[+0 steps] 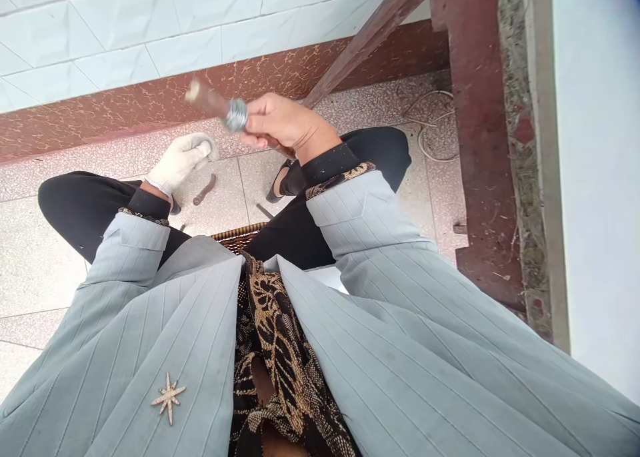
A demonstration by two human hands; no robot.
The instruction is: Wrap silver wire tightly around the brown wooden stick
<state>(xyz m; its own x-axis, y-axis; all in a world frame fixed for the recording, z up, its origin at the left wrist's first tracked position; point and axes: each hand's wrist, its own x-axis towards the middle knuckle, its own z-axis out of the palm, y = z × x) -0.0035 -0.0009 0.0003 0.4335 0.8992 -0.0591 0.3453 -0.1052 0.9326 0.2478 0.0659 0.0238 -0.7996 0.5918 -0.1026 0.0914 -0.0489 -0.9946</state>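
Over the floor (40, 257), right hand (287, 122), angled inward, grips stick (209, 101) beside wire coil (236, 115); left hand (181, 161) gloved, fingers curled, contents unclear.

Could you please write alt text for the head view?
A bare right hand holds a stick with a silvery coil around it; the white-gloved left hand is nearby, above a tiled floor where a short brown piece lies.

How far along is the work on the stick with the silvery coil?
Done: the silvery coil already sits around the stick. In hand: the right hand holds them; the gloved left hand is apart from them. Left: I can't tell; the loose brown piece on the floor may be unused or discarded.
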